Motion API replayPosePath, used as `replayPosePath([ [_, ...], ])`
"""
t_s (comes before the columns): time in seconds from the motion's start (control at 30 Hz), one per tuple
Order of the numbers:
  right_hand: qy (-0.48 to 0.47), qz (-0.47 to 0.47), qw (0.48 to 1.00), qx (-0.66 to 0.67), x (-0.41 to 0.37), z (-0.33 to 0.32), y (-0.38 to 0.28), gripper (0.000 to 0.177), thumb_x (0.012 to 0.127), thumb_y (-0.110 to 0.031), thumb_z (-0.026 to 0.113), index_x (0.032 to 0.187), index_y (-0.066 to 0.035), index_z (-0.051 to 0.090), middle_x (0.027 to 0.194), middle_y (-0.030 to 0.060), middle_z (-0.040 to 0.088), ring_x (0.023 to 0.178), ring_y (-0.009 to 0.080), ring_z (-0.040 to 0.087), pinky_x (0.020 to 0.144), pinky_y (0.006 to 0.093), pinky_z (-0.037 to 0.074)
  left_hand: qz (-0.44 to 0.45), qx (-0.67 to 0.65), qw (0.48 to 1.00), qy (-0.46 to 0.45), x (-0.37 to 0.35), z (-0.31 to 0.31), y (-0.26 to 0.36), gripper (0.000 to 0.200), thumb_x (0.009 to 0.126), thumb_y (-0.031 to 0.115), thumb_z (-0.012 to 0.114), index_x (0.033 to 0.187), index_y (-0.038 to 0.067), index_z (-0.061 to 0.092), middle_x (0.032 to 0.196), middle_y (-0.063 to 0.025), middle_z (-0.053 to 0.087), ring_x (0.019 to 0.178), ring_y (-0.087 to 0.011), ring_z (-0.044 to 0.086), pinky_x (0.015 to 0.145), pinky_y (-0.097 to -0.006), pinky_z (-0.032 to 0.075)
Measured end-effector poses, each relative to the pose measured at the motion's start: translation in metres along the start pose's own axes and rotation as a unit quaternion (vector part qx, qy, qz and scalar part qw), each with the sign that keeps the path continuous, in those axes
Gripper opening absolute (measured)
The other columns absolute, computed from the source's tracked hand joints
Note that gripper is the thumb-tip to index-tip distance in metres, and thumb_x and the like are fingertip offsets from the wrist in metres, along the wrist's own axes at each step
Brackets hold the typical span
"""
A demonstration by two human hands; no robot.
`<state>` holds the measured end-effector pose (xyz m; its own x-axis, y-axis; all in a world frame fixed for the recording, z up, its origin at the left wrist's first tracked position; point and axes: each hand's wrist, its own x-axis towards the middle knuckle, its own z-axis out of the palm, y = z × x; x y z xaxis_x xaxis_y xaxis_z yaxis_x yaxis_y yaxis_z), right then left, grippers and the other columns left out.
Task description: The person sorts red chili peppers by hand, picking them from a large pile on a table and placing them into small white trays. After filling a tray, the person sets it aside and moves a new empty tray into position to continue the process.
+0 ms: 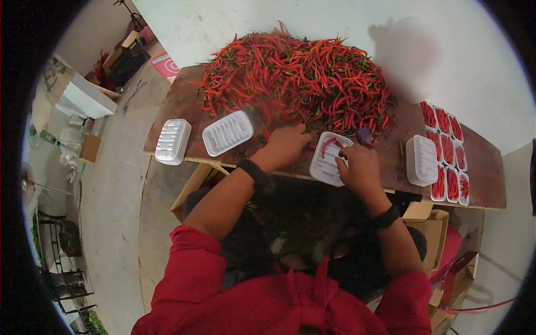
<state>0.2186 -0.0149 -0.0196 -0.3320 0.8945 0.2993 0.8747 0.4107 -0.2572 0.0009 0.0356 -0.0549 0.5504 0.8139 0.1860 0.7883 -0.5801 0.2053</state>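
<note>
Watching remotely, I see slim, curved red chilies (328, 143) in the ribbed white tray (324, 168), just beside the right hand (360, 168); whether that or the left hand (283, 147) grips anything, I can't make out.

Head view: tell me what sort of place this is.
Probably a produce-packing workspace: a heap of red chili peppers lies on a brown table, with a stack of white plastic trays and rows of chili-filled trays at its right end.
</note>
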Motion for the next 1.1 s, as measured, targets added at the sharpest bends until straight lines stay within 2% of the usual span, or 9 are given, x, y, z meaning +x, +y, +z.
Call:
replayPosePath([
  [0.2, -0.017, -0.001, 1.000, 0.008, 0.000, 0.001, 0.001, 0.019, 0.072, -0.019, 0.066, 0.085, -0.005, 0.064, 0.082, 0.0112, 0.060, 0.080, 0.0305, 0.057, 0.071, 0.0409, 0.041, -0.029, 0.015, 0.999, -0.022, -0.002, -0.004, 0.000, 0.016, 0.073, 0.013, 0.056, 0.087, 0.010, 0.062, 0.089, -0.0116, 0.054, 0.081, -0.0319, 0.059, 0.066, -0.0440, 0.048],
  [0.4, 0.040, -0.021, 0.996, 0.081, 0.006, -0.005, -0.012, 0.018, 0.071, -0.015, 0.067, 0.085, -0.004, 0.064, 0.080, 0.0119, 0.061, 0.074, 0.0305, 0.059, 0.068, 0.0396, 0.044, -0.102, -0.091, 0.990, 0.037, -0.002, -0.041, -0.004, 0.019, 0.073, 0.015, 0.057, 0.090, 0.008, 0.065, 0.087, -0.0125, 0.063, 0.082, -0.0300, 0.061, 0.068, -0.0384, 0.050],
  [0.47, 0.047, 0.016, 0.984, 0.169, 0.008, -0.008, -0.019, 0.018, 0.071, -0.013, 0.068, 0.086, -0.003, 0.063, 0.081, 0.0120, 0.062, 0.071, 0.0279, 0.060, 0.064, 0.0366, 0.046, -0.145, -0.247, 0.957, 0.046, -0.003, -0.057, -0.004, 0.024, 0.074, 0.021, 0.063, 0.092, 0.006, 0.065, 0.082, -0.0107, 0.064, 0.075, -0.0238, 0.063, 0.066, -0.0341, 0.050],
  [0.6, 0.002, 0.070, 0.965, 0.251, 0.008, -0.012, -0.036, 0.023, 0.076, -0.020, 0.064, 0.092, -0.004, 0.062, 0.089, 0.0130, 0.062, 0.077, 0.0302, 0.061, 0.070, 0.0386, 0.048, -0.172, -0.366, 0.914, -0.022, -0.009, -0.081, 0.016, 0.023, 0.076, 0.022, 0.064, 0.091, 0.003, 0.065, 0.079, -0.0082, 0.065, 0.070, -0.0173, 0.061, 0.065, -0.0317, 0.048],
  [0.67, -0.011, 0.066, 0.946, 0.317, 0.006, -0.012, -0.041, 0.026, 0.075, -0.020, 0.065, 0.095, -0.003, 0.063, 0.088, 0.0138, 0.064, 0.077, 0.0302, 0.062, 0.070, 0.0366, 0.048, -0.198, -0.545, 0.813, -0.059, -0.013, -0.078, 0.028, 0.024, 0.081, 0.025, 0.062, 0.089, 0.003, 0.065, 0.079, -0.0027, 0.063, 0.070, -0.0080, 0.056, 0.060, -0.0239, 0.046],
  [0.9, -0.056, 0.116, 0.913, 0.388, -0.003, 0.014, -0.036, 0.026, 0.076, -0.019, 0.065, 0.095, -0.001, 0.065, 0.090, 0.0162, 0.066, 0.084, 0.0299, 0.063, 0.074, 0.0356, 0.048, -0.187, -0.517, 0.830, -0.090, -0.019, -0.076, 0.036, 0.023, 0.084, 0.024, 0.060, 0.088, 0.002, 0.066, 0.073, -0.0003, 0.061, 0.065, -0.0068, 0.053, 0.058, -0.0233, 0.044],
  [1.0, -0.046, 0.126, 0.914, 0.384, -0.005, 0.004, -0.040, 0.025, 0.077, -0.020, 0.065, 0.093, -0.002, 0.066, 0.088, 0.0160, 0.065, 0.083, 0.0303, 0.063, 0.073, 0.0364, 0.048, -0.158, -0.460, 0.870, -0.082, -0.021, -0.068, 0.032, 0.024, 0.083, 0.025, 0.060, 0.089, 0.002, 0.066, 0.071, -0.0022, 0.062, 0.064, -0.0093, 0.056, 0.058, -0.0269, 0.045],
  [1.07, -0.049, 0.079, 0.959, 0.269, -0.006, -0.006, -0.048, 0.023, 0.078, -0.021, 0.064, 0.091, -0.002, 0.067, 0.087, 0.0163, 0.065, 0.081, 0.0316, 0.063, 0.072, 0.0373, 0.048, -0.105, -0.297, 0.948, -0.053, -0.024, -0.074, 0.040, 0.021, 0.081, 0.023, 0.058, 0.085, 0.004, 0.066, 0.073, -0.0086, 0.065, 0.065, -0.0195, 0.062, 0.059, -0.0340, 0.047],
  [1.1, -0.048, 0.080, 0.959, 0.268, -0.008, -0.005, -0.048, 0.023, 0.078, -0.021, 0.064, 0.091, -0.002, 0.067, 0.087, 0.0163, 0.065, 0.081, 0.0316, 0.063, 0.072, 0.0373, 0.048, -0.103, -0.297, 0.948, -0.053, -0.025, -0.071, 0.041, 0.021, 0.081, 0.023, 0.058, 0.085, 0.004, 0.066, 0.073, -0.0086, 0.065, 0.065, -0.0195, 0.062, 0.059, -0.0340, 0.047],
])
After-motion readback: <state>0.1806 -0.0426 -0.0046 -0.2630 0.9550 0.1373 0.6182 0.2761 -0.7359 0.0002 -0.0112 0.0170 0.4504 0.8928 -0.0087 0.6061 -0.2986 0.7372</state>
